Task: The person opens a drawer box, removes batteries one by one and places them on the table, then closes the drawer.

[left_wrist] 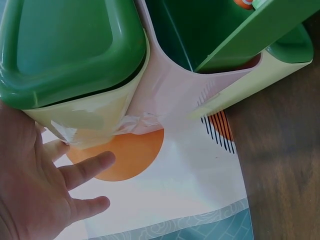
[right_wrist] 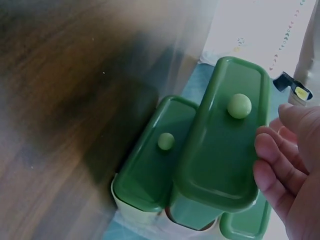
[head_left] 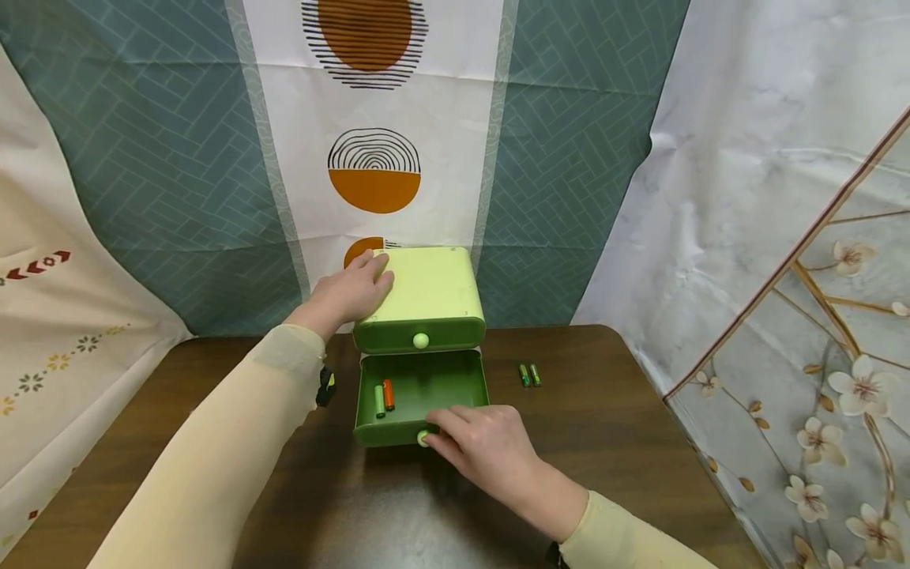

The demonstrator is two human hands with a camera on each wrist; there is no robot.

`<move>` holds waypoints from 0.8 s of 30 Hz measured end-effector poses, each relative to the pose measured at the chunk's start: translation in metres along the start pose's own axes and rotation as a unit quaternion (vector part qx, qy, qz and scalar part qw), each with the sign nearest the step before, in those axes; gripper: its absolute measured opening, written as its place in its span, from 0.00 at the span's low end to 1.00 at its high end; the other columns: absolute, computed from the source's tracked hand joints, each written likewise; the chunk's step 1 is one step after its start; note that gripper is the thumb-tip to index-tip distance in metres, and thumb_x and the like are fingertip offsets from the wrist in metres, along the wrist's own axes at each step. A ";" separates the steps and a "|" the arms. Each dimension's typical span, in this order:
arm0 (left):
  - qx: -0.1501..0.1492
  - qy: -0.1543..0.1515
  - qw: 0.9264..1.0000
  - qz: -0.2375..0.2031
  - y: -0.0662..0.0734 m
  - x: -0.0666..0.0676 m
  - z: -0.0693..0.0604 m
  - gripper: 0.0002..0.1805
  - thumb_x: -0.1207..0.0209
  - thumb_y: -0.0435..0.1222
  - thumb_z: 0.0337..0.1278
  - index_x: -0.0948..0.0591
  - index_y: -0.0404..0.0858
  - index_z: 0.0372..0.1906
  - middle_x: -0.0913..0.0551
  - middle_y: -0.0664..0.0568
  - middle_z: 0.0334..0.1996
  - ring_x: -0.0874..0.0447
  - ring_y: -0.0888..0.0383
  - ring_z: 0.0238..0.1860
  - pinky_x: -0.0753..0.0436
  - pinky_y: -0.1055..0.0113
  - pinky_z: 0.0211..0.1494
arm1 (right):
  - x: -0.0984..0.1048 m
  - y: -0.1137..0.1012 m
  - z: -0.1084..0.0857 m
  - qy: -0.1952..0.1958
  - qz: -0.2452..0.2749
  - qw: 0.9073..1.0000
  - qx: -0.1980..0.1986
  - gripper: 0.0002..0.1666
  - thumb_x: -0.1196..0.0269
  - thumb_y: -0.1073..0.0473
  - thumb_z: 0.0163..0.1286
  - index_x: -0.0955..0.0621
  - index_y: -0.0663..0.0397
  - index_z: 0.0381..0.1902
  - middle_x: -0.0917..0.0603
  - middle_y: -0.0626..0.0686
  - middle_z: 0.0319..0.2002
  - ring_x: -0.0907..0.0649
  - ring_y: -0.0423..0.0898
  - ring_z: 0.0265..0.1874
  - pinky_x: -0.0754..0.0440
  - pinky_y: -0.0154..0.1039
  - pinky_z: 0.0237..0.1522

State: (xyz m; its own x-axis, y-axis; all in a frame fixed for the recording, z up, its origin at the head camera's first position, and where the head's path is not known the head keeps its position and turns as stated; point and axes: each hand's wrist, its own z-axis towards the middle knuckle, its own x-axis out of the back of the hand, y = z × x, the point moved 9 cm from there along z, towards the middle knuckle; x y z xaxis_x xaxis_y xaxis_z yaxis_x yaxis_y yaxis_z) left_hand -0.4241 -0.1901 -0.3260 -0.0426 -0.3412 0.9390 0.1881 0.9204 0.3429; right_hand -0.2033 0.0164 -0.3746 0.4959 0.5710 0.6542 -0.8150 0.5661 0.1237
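A small drawer cabinet (head_left: 426, 284) with a pale yellow-green top stands on the table. Its middle drawer (head_left: 441, 387) is pulled out and holds a light green battery (head_left: 380, 401) and an orange battery (head_left: 388, 394). My left hand (head_left: 353, 291) rests on the cabinet's top left edge, and the left wrist view shows its fingers spread along the side. At the drawer's front rim is my right hand (head_left: 486, 446), fingers loosely bent. In the right wrist view its fingertips (right_wrist: 266, 145) are at the rim, and the round knob (right_wrist: 239, 106) stands apart from them.
Two green batteries (head_left: 529, 374) lie side by side on the brown wooden table (head_left: 569, 442), right of the cabinet. A patterned cloth (head_left: 569, 158) hangs behind. The lower drawer (right_wrist: 155, 155) and the top drawer (head_left: 384, 338) are closed.
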 end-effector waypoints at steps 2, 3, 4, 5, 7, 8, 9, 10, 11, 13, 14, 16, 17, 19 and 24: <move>0.000 0.001 1.000 0.003 0.000 0.000 0.000 0.39 0.69 0.58 0.90 0.51 0.47 0.93 0.58 0.43 0.91 0.55 0.37 0.89 0.47 0.25 0.81 | 0.001 0.001 0.001 -0.001 0.001 1.000 -0.001 0.15 0.16 0.47 0.65 0.11 0.43 0.42 0.17 0.35 0.25 0.19 0.32 0.18 0.28 0.27 0.18; -0.001 0.001 1.000 0.004 0.000 0.000 0.000 0.39 0.69 0.58 0.90 0.51 0.46 0.93 0.58 0.43 0.91 0.54 0.37 0.89 0.46 0.25 0.81 | 0.001 0.002 0.002 -0.001 0.002 1.000 -0.002 0.15 0.17 0.47 0.66 0.11 0.44 0.42 0.17 0.35 0.25 0.20 0.32 0.18 0.28 0.27 0.18; -0.001 0.001 1.000 0.005 0.000 -0.001 -0.001 0.39 0.69 0.58 0.90 0.51 0.46 0.93 0.58 0.43 0.91 0.54 0.37 0.89 0.46 0.25 0.81 | 0.002 0.003 0.003 -0.002 0.002 1.000 -0.003 0.15 0.17 0.46 0.66 0.11 0.44 0.42 0.18 0.35 0.25 0.20 0.33 0.18 0.28 0.27 0.18; -0.002 0.001 1.000 0.005 0.001 -0.001 -0.001 0.39 0.69 0.58 0.90 0.51 0.46 0.93 0.58 0.43 0.91 0.54 0.36 0.89 0.46 0.25 0.81 | 0.002 0.004 0.004 -0.003 0.003 1.000 -0.004 0.16 0.17 0.46 0.66 0.11 0.44 0.42 0.18 0.36 0.25 0.21 0.33 0.17 0.28 0.28 0.18; -0.002 0.001 1.000 0.005 0.001 -0.001 -0.001 0.39 0.69 0.58 0.90 0.51 0.46 0.93 0.58 0.43 0.91 0.54 0.36 0.89 0.46 0.25 0.81 | 0.004 0.006 0.007 -0.004 0.004 1.000 -0.007 0.16 0.17 0.47 0.66 0.11 0.45 0.42 0.18 0.36 0.25 0.21 0.33 0.17 0.29 0.27 0.18; -0.002 0.001 1.000 0.004 0.001 -0.001 -0.001 0.39 0.69 0.58 0.90 0.51 0.46 0.93 0.58 0.43 0.91 0.54 0.36 0.89 0.46 0.24 0.81 | 0.005 0.007 0.008 -0.002 0.004 1.000 -0.008 0.16 0.16 0.47 0.66 0.11 0.44 0.43 0.18 0.36 0.25 0.22 0.33 0.17 0.30 0.27 0.19; -0.002 0.001 1.000 0.004 0.001 -0.001 -0.001 0.39 0.70 0.58 0.90 0.51 0.46 0.93 0.58 0.43 0.91 0.54 0.36 0.89 0.47 0.24 0.81 | 0.006 0.009 0.010 0.000 0.003 1.000 -0.009 0.16 0.16 0.47 0.66 0.11 0.44 0.42 0.18 0.36 0.25 0.22 0.32 0.17 0.30 0.26 0.19; -0.002 0.001 1.000 0.003 0.000 -0.001 -0.001 0.39 0.70 0.58 0.90 0.51 0.47 0.93 0.58 0.43 0.91 0.54 0.36 0.89 0.47 0.24 0.81 | 0.006 0.010 0.012 0.002 0.003 1.000 -0.010 0.16 0.16 0.47 0.65 0.11 0.44 0.42 0.18 0.36 0.25 0.22 0.32 0.17 0.31 0.25 0.19; -0.002 0.001 1.000 0.002 0.000 -0.001 -0.001 0.39 0.69 0.58 0.90 0.51 0.46 0.93 0.58 0.43 0.91 0.54 0.36 0.89 0.47 0.24 0.81 | 0.007 0.012 0.014 0.004 0.001 1.000 -0.010 0.17 0.15 0.47 0.64 0.11 0.44 0.42 0.18 0.36 0.25 0.22 0.32 0.17 0.33 0.25 0.19; -0.001 0.001 1.000 0.000 0.000 -0.001 -0.001 0.39 0.69 0.58 0.90 0.51 0.47 0.93 0.58 0.43 0.91 0.54 0.36 0.89 0.48 0.24 0.81 | 0.007 0.015 0.018 0.006 -0.001 1.000 -0.010 0.18 0.15 0.46 0.63 0.11 0.44 0.42 0.17 0.36 0.25 0.22 0.32 0.16 0.35 0.24 0.19; 0.000 0.000 1.000 0.000 0.000 -0.001 -0.001 0.39 0.69 0.58 0.90 0.51 0.47 0.93 0.58 0.43 0.91 0.54 0.36 0.89 0.48 0.24 0.81 | 0.007 0.016 0.020 0.005 -0.004 1.000 -0.010 0.19 0.15 0.46 0.62 0.11 0.44 0.42 0.17 0.36 0.25 0.22 0.32 0.16 0.36 0.24 0.19; 0.001 0.000 1.000 -0.002 -0.001 -0.001 -0.001 0.39 0.69 0.58 0.90 0.51 0.47 0.93 0.58 0.43 0.91 0.55 0.36 0.89 0.49 0.24 0.81 | 0.005 0.019 0.023 -0.003 -0.004 1.000 -0.013 0.19 0.15 0.45 0.63 0.11 0.45 0.43 0.16 0.37 0.26 0.22 0.33 0.16 0.36 0.24 0.18; 0.002 0.000 1.000 -0.002 -0.001 -0.001 -0.001 0.39 0.69 0.58 0.90 0.51 0.47 0.93 0.58 0.43 0.91 0.55 0.36 0.89 0.49 0.23 0.81 | 0.004 0.021 0.025 -0.007 -0.005 1.000 -0.014 0.20 0.15 0.44 0.63 0.11 0.45 0.43 0.16 0.37 0.26 0.21 0.33 0.16 0.36 0.25 0.18; 0.002 0.001 1.000 -0.002 0.000 0.000 -0.002 0.39 0.69 0.58 0.90 0.51 0.47 0.93 0.58 0.42 0.91 0.55 0.36 0.89 0.49 0.23 0.81 | 0.002 0.023 0.028 -0.017 -0.004 1.000 -0.018 0.20 0.15 0.44 0.63 0.11 0.46 0.44 0.14 0.38 0.27 0.20 0.34 0.17 0.34 0.26 0.17; 0.002 -0.001 1.000 -0.001 0.002 0.002 -0.002 0.39 0.69 0.58 0.90 0.51 0.47 0.93 0.58 0.42 0.91 0.55 0.36 0.89 0.47 0.24 0.81 | -0.004 0.027 0.037 -0.043 -0.004 0.999 -0.024 0.22 0.16 0.43 0.64 0.10 0.47 0.48 0.13 0.39 0.29 0.17 0.34 0.20 0.30 0.28 0.18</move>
State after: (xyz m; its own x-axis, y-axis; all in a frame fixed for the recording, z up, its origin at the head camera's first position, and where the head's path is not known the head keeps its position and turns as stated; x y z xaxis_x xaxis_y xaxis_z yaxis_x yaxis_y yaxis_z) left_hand -0.4220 -0.1895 -0.3239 -0.0458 -0.3427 0.9383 0.1847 0.9202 0.3451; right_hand -0.2387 0.0075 -0.3467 0.4723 0.5143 0.7158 -0.7949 0.5995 0.0937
